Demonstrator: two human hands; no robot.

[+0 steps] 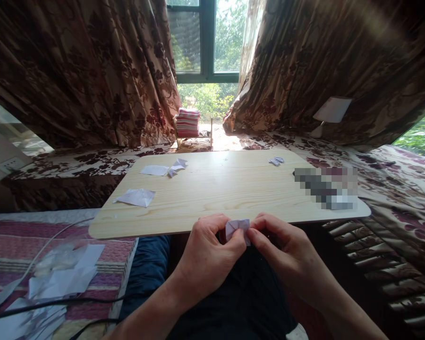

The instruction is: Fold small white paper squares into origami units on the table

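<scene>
A small folded piece of white paper (236,227) is held between both hands, just off the near edge of the wooden table (212,189). My left hand (212,241) pinches it, thumb in front. At its right side, the thumb and forefinger of my right hand (281,238) close on the paper's edge. Fingers behind the paper are hidden. On the table's left part lie a creased paper sheet (136,197), a flat paper piece (155,170) and a folded paper shape (177,166). Another small folded paper piece (276,161) rests at the back right.
A blurred-out dark object (318,186) lies at the table's right end. Loose paper sheets (67,278) and black cables (60,302) are on the striped bedding at left. Folded striped towels (187,122) and a lamp (333,109) stand near the window.
</scene>
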